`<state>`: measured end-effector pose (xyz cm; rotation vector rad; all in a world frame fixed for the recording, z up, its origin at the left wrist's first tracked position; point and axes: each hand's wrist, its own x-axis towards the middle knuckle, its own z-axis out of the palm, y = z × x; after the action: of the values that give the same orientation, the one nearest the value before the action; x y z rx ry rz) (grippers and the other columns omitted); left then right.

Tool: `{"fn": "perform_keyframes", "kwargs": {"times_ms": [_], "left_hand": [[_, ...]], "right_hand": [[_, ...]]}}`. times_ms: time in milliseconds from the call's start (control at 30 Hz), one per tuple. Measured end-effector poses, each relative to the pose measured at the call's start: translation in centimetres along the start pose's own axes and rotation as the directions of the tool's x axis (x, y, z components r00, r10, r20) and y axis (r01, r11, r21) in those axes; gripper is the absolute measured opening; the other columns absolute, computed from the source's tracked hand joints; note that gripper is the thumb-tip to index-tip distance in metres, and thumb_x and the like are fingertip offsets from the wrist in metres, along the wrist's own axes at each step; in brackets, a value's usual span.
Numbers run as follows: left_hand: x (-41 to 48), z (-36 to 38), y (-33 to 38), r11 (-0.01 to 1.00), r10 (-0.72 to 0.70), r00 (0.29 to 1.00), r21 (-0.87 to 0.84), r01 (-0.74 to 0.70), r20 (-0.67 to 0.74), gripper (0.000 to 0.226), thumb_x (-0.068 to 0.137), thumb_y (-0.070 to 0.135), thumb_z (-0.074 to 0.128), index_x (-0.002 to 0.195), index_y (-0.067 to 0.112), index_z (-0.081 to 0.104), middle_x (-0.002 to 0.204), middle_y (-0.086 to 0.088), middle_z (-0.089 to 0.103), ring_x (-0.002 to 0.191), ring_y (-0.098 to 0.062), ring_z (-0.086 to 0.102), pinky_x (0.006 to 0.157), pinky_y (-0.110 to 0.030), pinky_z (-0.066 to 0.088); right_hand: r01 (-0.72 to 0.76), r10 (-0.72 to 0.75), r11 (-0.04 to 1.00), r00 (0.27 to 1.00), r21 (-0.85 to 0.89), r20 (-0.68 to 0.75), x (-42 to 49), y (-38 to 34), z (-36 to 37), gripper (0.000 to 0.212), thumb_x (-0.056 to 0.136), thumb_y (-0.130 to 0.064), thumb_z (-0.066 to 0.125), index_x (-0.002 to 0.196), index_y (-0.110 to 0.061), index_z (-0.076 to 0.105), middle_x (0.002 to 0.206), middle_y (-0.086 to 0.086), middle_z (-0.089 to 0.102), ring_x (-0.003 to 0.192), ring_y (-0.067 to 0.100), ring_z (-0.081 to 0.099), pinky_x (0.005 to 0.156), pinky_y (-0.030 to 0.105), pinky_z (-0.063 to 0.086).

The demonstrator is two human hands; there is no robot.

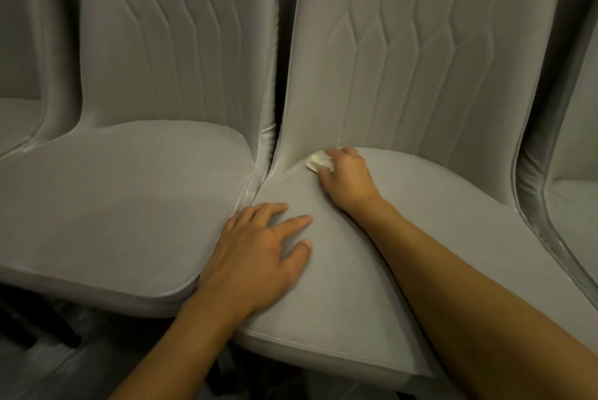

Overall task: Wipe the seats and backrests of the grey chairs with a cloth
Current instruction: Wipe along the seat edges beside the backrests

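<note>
While my right hand [346, 179] gripped the crumpled pale cloth [318, 163] at 11 o'clock on the padded grey seat [356, 270], left hand [255, 257] lay flat; plenty left, I'd guess.

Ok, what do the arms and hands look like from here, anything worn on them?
Both are bare. The left hand and right hand wear no gloves, and no rings show on the fingers in view. The left forearm and right forearm have no sleeves as far as the frame's edge, and no watch or band at either wrist.
</note>
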<state>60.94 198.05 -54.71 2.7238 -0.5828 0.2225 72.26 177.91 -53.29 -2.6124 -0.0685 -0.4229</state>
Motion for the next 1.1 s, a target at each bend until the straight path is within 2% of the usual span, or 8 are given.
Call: {"fn": "perform_keyframes", "kwargs": {"times_ms": [100, 333, 500, 667, 733, 833, 933, 1100], "left_hand": [[0.2, 0.1, -0.2, 0.999, 0.003, 0.996, -0.042, -0.007, -0.094, 0.059, 0.085, 0.066, 0.030, 0.134, 0.050, 0.059, 0.145, 0.018, 0.049, 0.133, -0.006, 0.042, 0.115, -0.029, 0.023], [-0.1, -1.0, -0.7, 0.983, -0.092, 0.948, 0.124, 0.135, -0.306, 0.023, 0.079, 0.028, 0.041, 0.091, 0.025, 0.060, 0.095, 0.003, 0.064, 0.098, -0.024, 0.059, 0.102, -0.050, 0.041], [-0.3, -2.8, -4.3, 0.962, -0.105, 0.991, 0.243, 0.122, -0.079, 0.058, 0.082, 0.036, 0.027, 0.132, 0.030, 0.056, 0.135, -0.004, 0.055, 0.125, -0.030, 0.048, 0.110, -0.048, 0.032], [-0.6, -2.1, -5.6, 0.987, -0.109, 0.993, 0.111, 0.114, -0.056, 0.054, 0.090, 0.037, 0.030, 0.137, 0.041, 0.056, 0.150, 0.003, 0.045, 0.137, -0.021, 0.038, 0.119, -0.040, 0.020], [-0.5, -2.1, -5.9, 0.992, -0.106, 0.992, 0.060, 0.110, -0.070, 0.053, 0.089, 0.035, 0.033, 0.135, 0.042, 0.058, 0.149, 0.004, 0.045, 0.137, -0.019, 0.037, 0.119, -0.039, 0.018], [-0.4, -2.2, -6.2, 0.993, -0.114, 0.991, -0.034, 0.111, -0.074, 0.053, 0.086, 0.031, 0.034, 0.131, 0.039, 0.062, 0.145, 0.006, 0.048, 0.132, -0.017, 0.037, 0.116, -0.034, 0.020], [-0.4, -2.5, -6.6, 0.979, -0.126, 0.983, -0.178, 0.101, -0.134, 0.045, 0.087, 0.023, 0.039, 0.121, 0.030, 0.068, 0.132, 0.005, 0.058, 0.122, -0.021, 0.048, 0.109, -0.033, 0.031], [-0.5, -2.2, -5.9, 0.971, -0.167, 0.969, -0.203, 0.129, -0.183, 0.028, 0.094, 0.014, 0.052, 0.114, 0.026, 0.069, 0.122, 0.004, 0.060, 0.114, -0.020, 0.051, 0.105, -0.031, 0.034]], "right_hand": [[-0.104, 0.105, 0.994, 0.993, -0.039, 0.046, 1.1, -0.6, 0.7, 0.030, 0.095, -0.022, 0.056, 0.117, -0.005, 0.068, 0.123, 0.019, 0.060, 0.108, 0.036, 0.059, 0.091, 0.033, 0.045], [0.354, -0.368, 0.930, 0.898, 0.102, 0.240, -3.7, -5.0, -0.2, 0.025, 0.093, -0.025, 0.063, 0.115, -0.018, 0.072, 0.106, 0.006, 0.065, 0.098, 0.023, 0.061, 0.088, 0.035, 0.048], [0.361, -0.483, 0.865, 0.790, 0.350, 0.377, -7.4, -3.8, -3.2, 0.024, 0.091, -0.025, 0.070, 0.115, -0.025, 0.073, 0.103, -0.009, 0.066, 0.096, 0.009, 0.064, 0.088, 0.023, 0.049], [0.073, -0.077, 0.995, 0.994, 0.061, 0.077, -5.6, -1.7, -1.9, 0.026, 0.095, -0.026, 0.062, 0.119, -0.020, 0.069, 0.110, 0.005, 0.062, 0.103, 0.024, 0.059, 0.088, 0.031, 0.045], [0.158, -0.160, 0.987, 0.984, 0.040, 0.080, -6.6, -3.4, -1.1, 0.025, 0.094, -0.022, 0.061, 0.117, -0.017, 0.069, 0.109, 0.008, 0.063, 0.102, 0.027, 0.060, 0.089, 0.032, 0.045], [0.495, -0.547, 0.832, 0.807, 0.248, 0.223, -10.6, -7.2, -1.5, 0.025, 0.091, -0.019, 0.065, 0.115, -0.016, 0.071, 0.106, 0.002, 0.065, 0.096, 0.014, 0.062, 0.089, 0.021, 0.047], [0.456, -0.632, 0.767, 0.655, 0.451, 0.414, -11.5, -8.6, -3.4, 0.026, 0.090, -0.021, 0.070, 0.117, -0.019, 0.072, 0.106, -0.004, 0.066, 0.096, 0.005, 0.062, 0.089, 0.016, 0.046], [0.267, -0.263, 0.963, 0.958, -0.027, 0.117, -4.9, -2.4, -2.7, 0.027, 0.093, -0.022, 0.061, 0.117, -0.015, 0.069, 0.109, 0.010, 0.065, 0.101, 0.028, 0.062, 0.090, 0.034, 0.047]]}}
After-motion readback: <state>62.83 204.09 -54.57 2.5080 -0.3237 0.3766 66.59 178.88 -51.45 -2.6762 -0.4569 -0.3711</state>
